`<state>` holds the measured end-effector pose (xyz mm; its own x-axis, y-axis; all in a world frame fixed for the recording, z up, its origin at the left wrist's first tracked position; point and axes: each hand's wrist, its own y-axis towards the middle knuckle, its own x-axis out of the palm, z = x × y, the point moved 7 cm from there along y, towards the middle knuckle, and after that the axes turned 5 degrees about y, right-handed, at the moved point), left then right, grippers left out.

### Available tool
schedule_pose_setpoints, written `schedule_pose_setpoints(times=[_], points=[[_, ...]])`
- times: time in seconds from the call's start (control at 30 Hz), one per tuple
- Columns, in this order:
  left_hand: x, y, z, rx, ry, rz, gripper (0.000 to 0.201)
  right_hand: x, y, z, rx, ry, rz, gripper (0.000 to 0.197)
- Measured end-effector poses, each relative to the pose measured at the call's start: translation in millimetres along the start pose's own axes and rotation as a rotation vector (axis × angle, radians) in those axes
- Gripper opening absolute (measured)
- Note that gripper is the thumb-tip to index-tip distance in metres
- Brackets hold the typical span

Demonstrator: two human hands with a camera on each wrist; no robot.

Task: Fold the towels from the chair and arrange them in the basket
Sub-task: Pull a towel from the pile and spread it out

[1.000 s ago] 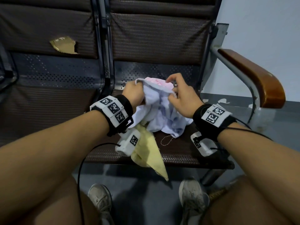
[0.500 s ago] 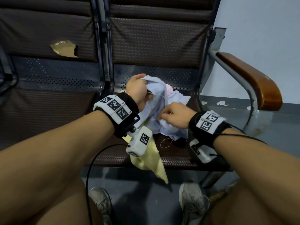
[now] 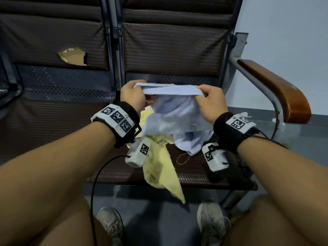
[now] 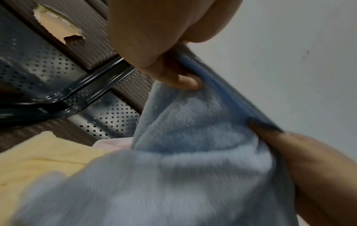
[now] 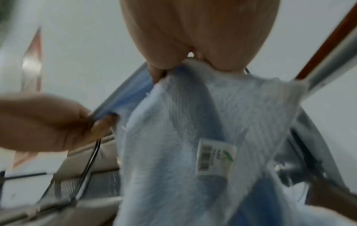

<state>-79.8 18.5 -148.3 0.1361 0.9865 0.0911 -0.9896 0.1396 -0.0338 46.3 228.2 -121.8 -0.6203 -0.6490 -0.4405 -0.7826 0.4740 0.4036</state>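
A light blue towel [image 3: 174, 119] hangs above the brown woven chair seat [image 3: 193, 174], its top hem stretched level between my two hands. My left hand [image 3: 132, 94] pinches the hem's left end, my right hand [image 3: 210, 102] pinches the right end. The left wrist view shows the blue towel [image 4: 193, 137] with the hem taut between both hands. In the right wrist view the blue towel [image 5: 193, 137] carries a small barcode label [image 5: 215, 157]. A yellow towel [image 3: 159, 167] lies under it, one corner drooping over the seat's front edge. A strip of pink towel [image 4: 111, 143] shows behind. No basket is in view.
A wooden armrest [image 3: 276, 91] on a metal frame stands to the right of the seat. To the left is another seat, with a torn patch [image 3: 73, 56] in its backrest. My knees and shoes [image 3: 212, 222] are in front of the seat, over grey floor.
My right hand moved from the towel's lower folds up to the top hem. Both hands rose and drew apart, stretching the hem flat and lifting the blue towel off the pile.
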Motion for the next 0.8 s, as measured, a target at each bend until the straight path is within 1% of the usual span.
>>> schedule_pose_setpoints(times=[0.03,0.07,0.1,0.13,0.2,0.23,0.27,0.33,0.43,0.5,0.53,0.57,0.63,0.67,0.73,0.8], points=[[-2.4,3.6,0.1,0.012,0.009,0.017,0.032,-0.2,0.3,-1.8,-0.052,-0.061,-0.027,0.014],[-5.0,6.6,-0.2,0.018,0.029,0.035,0.033,2.4,-0.1,-1.3,-0.093,-0.148,-0.087,0.009],[-7.7,9.8,-1.5,0.018,0.045,0.051,0.034,7.4,-2.1,2.7,-0.114,-0.254,-0.172,0.009],[-10.3,12.8,-3.5,0.018,0.048,0.06,0.035,13.5,-5.3,11.1,-0.102,-0.373,-0.274,0.017],[-15.9,17.3,-7.0,0.029,0.043,0.073,0.034,23.8,-14.7,36.0,-0.004,-0.588,-0.478,0.029],[-18.8,19.2,-8.8,0.033,0.048,0.073,0.034,26.0,-20.2,47.4,0.054,-0.66,-0.551,0.033],[-21.1,21.2,-10.7,0.032,0.057,0.069,0.034,25.8,-24.3,56.5,0.1,-0.698,-0.592,0.038],[-26.5,26.2,-16.4,0.015,0.097,0.063,0.03,20.9,-25.7,63.2,0.132,-0.705,-0.59,0.042],[-37.6,32.7,-25.4,-0.043,0.191,0.085,0.011,6.6,-13.9,55.7,0.076,-0.613,-0.439,0.031],[-44.8,36.3,-31.0,-0.071,0.195,0.122,0.014,-1.4,-8.5,50.8,0.048,-0.534,-0.367,0.031],[-47.2,37.9,-32.6,-0.074,0.19,0.143,0.016,-1.3,-8.2,51.0,0.043,-0.54,-0.383,0.033],[-48.0,38.5,-33.0,-0.072,0.184,0.153,0.015,1.7,-9.8,53.1,0.038,-0.584,-0.433,0.036],[-44.5,37.4,-32.4,-0.071,0.168,0.133,0.012,10.1,-16.2,59.6,0.046,-0.705,-0.552,0.044],[-42.0,36.5,-31.8,-0.068,0.165,0.119,0.012,12.0,-17.9,61.8,0.056,-0.747,-0.58,0.048],[-39.0,34.6,-29.2,-0.053,0.169,0.112,0.014,11.9,-16.6,63.5,0.073,-0.772,-0.583,0.053],[-39.2,34.7,-27.2,-0.042,0.162,0.113,0.015,7.9,-14.2,63.8,0.096,-0.761,-0.549,0.049]])
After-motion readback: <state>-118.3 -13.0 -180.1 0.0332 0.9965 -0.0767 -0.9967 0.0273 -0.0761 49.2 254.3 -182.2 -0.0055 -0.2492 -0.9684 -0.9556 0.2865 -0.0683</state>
